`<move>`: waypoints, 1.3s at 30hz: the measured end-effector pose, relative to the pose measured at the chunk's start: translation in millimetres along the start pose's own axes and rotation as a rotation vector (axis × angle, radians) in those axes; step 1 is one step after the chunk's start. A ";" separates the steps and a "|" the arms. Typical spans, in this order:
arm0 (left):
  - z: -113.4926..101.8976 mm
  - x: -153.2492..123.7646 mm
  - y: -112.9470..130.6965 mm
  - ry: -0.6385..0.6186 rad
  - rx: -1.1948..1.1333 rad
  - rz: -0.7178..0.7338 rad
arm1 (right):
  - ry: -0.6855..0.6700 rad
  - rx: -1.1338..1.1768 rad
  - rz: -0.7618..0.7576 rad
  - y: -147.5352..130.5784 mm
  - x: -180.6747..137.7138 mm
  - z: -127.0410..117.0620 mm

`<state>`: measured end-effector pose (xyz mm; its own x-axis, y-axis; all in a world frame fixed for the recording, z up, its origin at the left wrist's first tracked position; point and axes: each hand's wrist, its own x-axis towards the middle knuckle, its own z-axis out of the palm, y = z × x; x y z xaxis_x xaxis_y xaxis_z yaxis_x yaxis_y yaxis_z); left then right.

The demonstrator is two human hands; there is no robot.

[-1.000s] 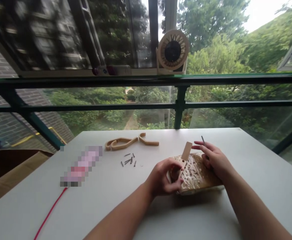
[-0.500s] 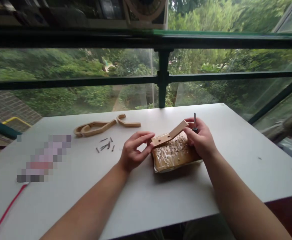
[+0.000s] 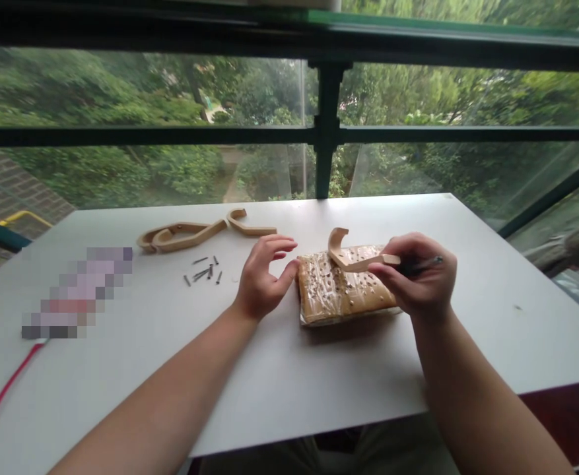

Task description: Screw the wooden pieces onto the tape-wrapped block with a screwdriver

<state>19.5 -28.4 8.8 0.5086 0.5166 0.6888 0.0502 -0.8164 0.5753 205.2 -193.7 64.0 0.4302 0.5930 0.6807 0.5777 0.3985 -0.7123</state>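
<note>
My right hand [image 3: 425, 274] pinches one end of a curved wooden hook [image 3: 356, 265] between thumb and fingers. A screwdriver [image 3: 435, 261] is tucked in the same hand, its metal shaft pointing right and its dark handle mostly hidden. The hook's curled end rises over a brown block [image 3: 321, 305] wrapped in clear tape, with a pitted top. At the block's left edge, my left hand [image 3: 267, 274] is open, fingers apart and thumb near the corner, holding nothing.
Several screws [image 3: 203, 272] lie on the white table [image 3: 249, 389], left of my left hand. Behind them rest more bent wooden pieces [image 3: 183, 236]. A blurred-out object [image 3: 78, 293] with a red cable [image 3: 6, 394] lies far left. Green railing [image 3: 325, 132] and glass stand beyond.
The wooden hook has left my left fingers and turned over; its curled end now shows at the left. My right hand has turned, laying the screwdriver over. The view has tipped down.
</note>
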 end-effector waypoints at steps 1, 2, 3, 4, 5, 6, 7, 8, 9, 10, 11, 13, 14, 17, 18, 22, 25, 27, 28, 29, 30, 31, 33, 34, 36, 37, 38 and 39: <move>-0.8 0.2 1.6 -0.014 0.013 0.017 | -0.027 -0.019 0.003 -0.2 0.3 -0.4; -1.4 0.4 3.0 -0.025 0.022 0.038 | -0.065 -0.034 0.007 0.1 0.4 -0.6; -1.8 0.5 4.4 -0.034 0.027 0.058 | -0.108 -0.044 0.006 0.9 0.3 -0.7; -2.0 0.7 5.6 -0.043 0.030 0.076 | -0.148 -0.047 -0.005 2.1 -0.2 -0.4; -2.1 0.8 6.7 -0.051 0.029 0.089 | -0.183 -0.045 -0.026 3.3 -0.8 0.1; -2.3 0.9 7.6 -0.062 0.026 0.097 | -0.220 -0.040 -0.050 4.5 -1.7 1.0; -2.6 0.9 8.5 -0.077 0.022 0.103 | -0.261 -0.032 -0.076 5.2 -2.6 2.2; -2.9 0.9 9.2 -0.095 0.016 0.110 | -0.306 -0.023 -0.100 5.5 -3.5 3.6; -3.3 0.9 9.8 -0.114 0.010 0.120 | -0.350 -0.014 -0.120 5.1 -4.4 5.4; -3.8 0.9 10.3 -0.135 0.005 0.133 | -0.386 -0.007 -0.140 4.1 -5.3 7.4; -4.3 0.8 10.7 -0.156 0.001 0.145 | -0.417 -0.004 -0.159 2.7 -6.2 9.6; -4.9 0.6 11.3 -0.195 -0.007 0.172 | -0.470 -0.012 -0.194 -0.6 -8.4 14.3; -4.9 0.4 11.5 -0.215 -0.009 0.183 | -0.495 -0.025 -0.209 -1.9 -9.7 16.6; -4.0 0.0 11.6 -0.284 -0.009 0.207 | -0.567 -0.070 -0.234 -3.0 -14.1 21.6; -3.5 -0.1 11.5 -0.307 -0.008 0.210 | -0.585 -0.077 -0.234 -2.6 -15.3 22.3; -2.2 0.3 10.6 -0.367 -0.016 0.212 | -0.603 -0.083 -0.229 -1.5 -16.9 21.2; -2.4 0.7 10.2 -0.387 -0.033 0.215 | -0.592 -0.096 -0.233 -3.8 -14.6 19.5; -2.6 0.5 10.2 -0.396 -0.041 0.209 | -0.586 -0.089 -0.231 -5.5 -12.7 18.6; -2.6 0.3 10.2 -0.399 -0.044 0.205 | -0.582 -0.084 -0.229 -5.9 -11.9 18.0; -2.5 0.0 10.1 -0.400 -0.046 0.200 | -0.577 -0.078 -0.227 -5.8 -11.1 17.2; -2.4 -0.2 10.1 -0.399 -0.049 0.192 | -0.570 -0.070 -0.224 -5.4 -10.5 16.2; -2.3 -0.5 10.0 -0.395 -0.053 0.182 | -0.558 -0.061 -0.220 -4.6 -10.1 15.0; -2.4 -0.7 9.7 -0.386 -0.062 0.159 | -0.511 -0.049 -0.193 -2.8 -9.9 12.6; -2.6 -0.6 9.5 -0.385 -0.066 0.147 | -0.472 -0.049 -0.170 -2.1 -10.1 11.7; -3.3 -0.3 9.0 -0.384 -0.072 0.131 | -0.372 -0.062 -0.110 -1.5 -11.0 11.1; -3.6 -0.1 8.6 -0.385 -0.075 0.126 | -0.315 -0.073 -0.077 -1.7 -11.6 11.5; -3.9 0.2 8.1 -0.385 -0.079 0.121 | -0.251 -0.084 -0.044 -1.8 -12.0 12.4; -4.0 0.3 7.7 -0.383 -0.084 0.118 | -0.183 -0.089 -0.009 -1.8 -12.3 13.5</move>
<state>16.6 -33.5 15.3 0.7908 0.2741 0.5472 -0.0899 -0.8324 0.5468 189.5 -192.2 54.6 0.2960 0.7102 0.6388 0.6437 0.3458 -0.6827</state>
